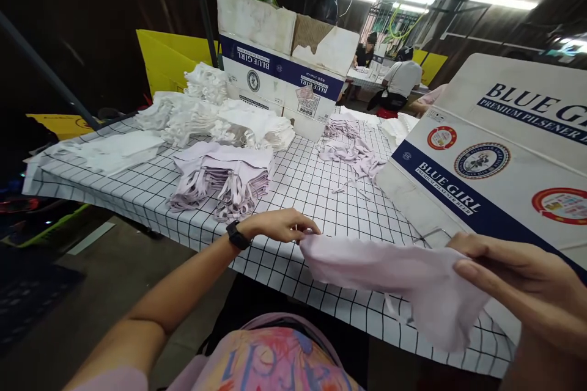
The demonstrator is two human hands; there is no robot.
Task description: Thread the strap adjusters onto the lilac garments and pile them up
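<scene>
A pale lilac fabric piece is stretched between my two hands above the front edge of the table. My left hand, with a black watch on the wrist, pinches its left end. At the right end, my right hand grips the cloth between thumb and fingers. A thin strap dangles below the fabric. Left of my left hand lies a stack of lilac fabric pieces with straps hanging from its front. More lilac pieces lie loosely farther back on the table.
White fabric piles cover the left back of the checked tablecloth. A cardboard box stands behind them, and another large box leans at the right. People sit at a table in the background.
</scene>
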